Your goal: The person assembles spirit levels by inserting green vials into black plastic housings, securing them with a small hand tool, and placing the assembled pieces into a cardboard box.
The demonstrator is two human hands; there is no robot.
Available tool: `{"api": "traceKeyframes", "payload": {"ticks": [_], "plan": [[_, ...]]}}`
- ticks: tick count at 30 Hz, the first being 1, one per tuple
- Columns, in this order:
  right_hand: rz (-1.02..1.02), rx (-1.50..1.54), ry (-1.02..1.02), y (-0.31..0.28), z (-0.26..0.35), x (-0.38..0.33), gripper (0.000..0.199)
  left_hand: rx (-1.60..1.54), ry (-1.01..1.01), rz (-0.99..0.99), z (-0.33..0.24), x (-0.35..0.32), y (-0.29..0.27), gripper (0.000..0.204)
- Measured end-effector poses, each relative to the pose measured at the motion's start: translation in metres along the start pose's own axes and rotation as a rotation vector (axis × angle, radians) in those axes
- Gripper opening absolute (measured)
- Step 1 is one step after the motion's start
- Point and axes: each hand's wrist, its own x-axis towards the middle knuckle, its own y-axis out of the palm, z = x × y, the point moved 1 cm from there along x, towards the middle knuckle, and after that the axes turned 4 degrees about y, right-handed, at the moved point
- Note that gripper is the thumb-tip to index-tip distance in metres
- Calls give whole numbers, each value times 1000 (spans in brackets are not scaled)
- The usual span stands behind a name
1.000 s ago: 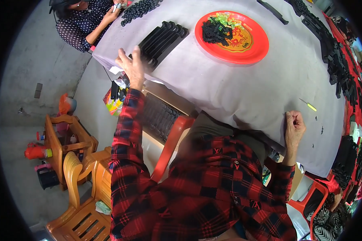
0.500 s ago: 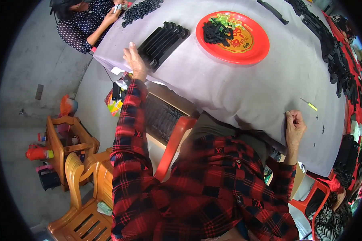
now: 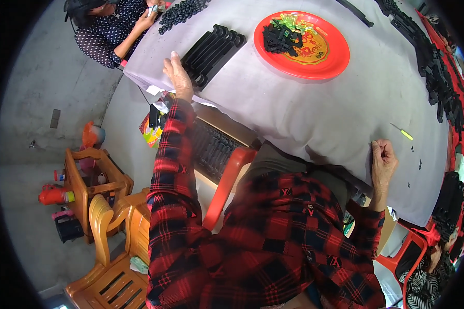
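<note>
- Left hand [image 3: 179,77] was held wide at eleven o'clock, beside one long-grooved black stack [image 3: 214,55] on the counter [image 3: 294,116].
- Right hand [image 3: 384,158] curled narrow at three; contents couldn't be told.
- One red plate [image 3: 339,57] sat at one; one screwdriver [image 3: 407,135], three black bits [image 3: 420,165] lay at three.

Soft, bright light, fisheye frame
A faint shadow edges the right hand [image 3: 384,158] on the tabletop [image 3: 294,113]; the wooden chair [image 3: 102,221] gleams at lower left; straight lines bend toward black corners.
</note>
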Motion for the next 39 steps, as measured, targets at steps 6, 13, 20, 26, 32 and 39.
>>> {"api": "traceKeyframes", "payload": {"ticks": [6, 13, 20, 26, 32, 39], "plan": [[5, 15, -4, -1, -3, -1, 13, -58, -40, -40, 2, 2, 3, 86], [7, -16, 9, -2, -2, -2, 13, 158, 229, 94, -13, 10, -14, 79], [1, -7, 20, 0, 0, 0, 14, 478, 504, 521, -50, 6, 15, 73], [6, -6, 39, -1, 2, -1, 13, 639, 515, 663, -52, 25, 27, 73], [5, -8, 32, -5, 3, -7, 12, 825, 536, 717, -54, 23, 34, 80], [55, 11, 51, 4, 4, -1, 12, 930, 516, 776, -37, 44, 35, 82]]}}
